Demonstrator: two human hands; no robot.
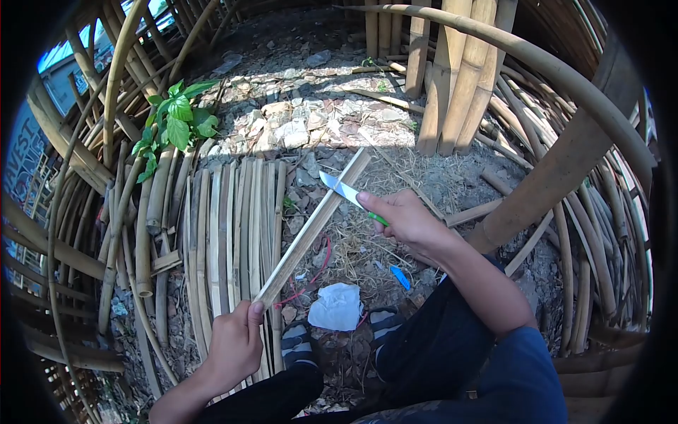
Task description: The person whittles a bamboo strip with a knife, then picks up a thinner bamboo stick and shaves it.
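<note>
A split bamboo strip [311, 230] slants up and to the right from my left hand [236, 339], whose fingers are wrapped round its lower end. My right hand [406, 220] grips a knife [341, 188] with a green handle, only a bit of which shows. The knife's pale blade lies across the strip near its upper end, tip pointing up and left. Under the strip and to its left, many split bamboo strips [229, 233] lie side by side on the ground.
A white crumpled sheet [335, 307] lies by my feet, with a blue object [400, 277] to its right. Thick bamboo poles [462, 78] stand at the upper right, and a curved pole [544, 63] arches over the right side. A leafy plant [179, 120] grows at the left.
</note>
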